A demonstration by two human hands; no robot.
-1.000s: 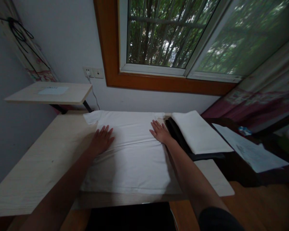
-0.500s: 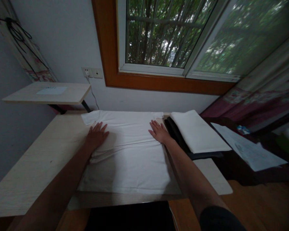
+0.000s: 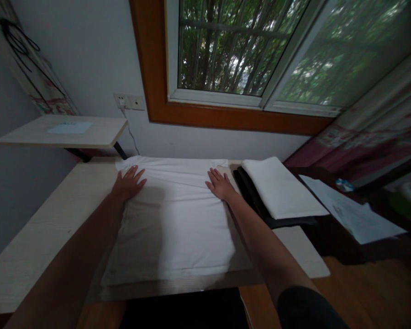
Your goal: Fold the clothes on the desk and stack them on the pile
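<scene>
A white garment, seemingly a T-shirt (image 3: 188, 228), lies spread on the wooden desk, with short sleeve-like flaps at its far corners. My left hand (image 3: 128, 183) rests flat on its far left part, fingers spread. On the far right part lies my right hand (image 3: 221, 184), palm down with the fingers apart. Neither hand grips anything. Small creases run across the cloth between the hands, and the near hem lies close to the desk's front edge.
Right of the shirt lies a folded white cloth (image 3: 284, 187) on dark folded items (image 3: 251, 194). A raised shelf (image 3: 102, 132) holding a paper (image 3: 70, 128) stands at the desk's left (image 3: 55, 219). Farther right, a printed sheet (image 3: 352, 212) lies on a dark surface. Behind are the wall and window.
Both hands have slid a little to the left and away from me over the shirt. The large fold near the left hand has flattened, and the near left corner reaches farther out.
</scene>
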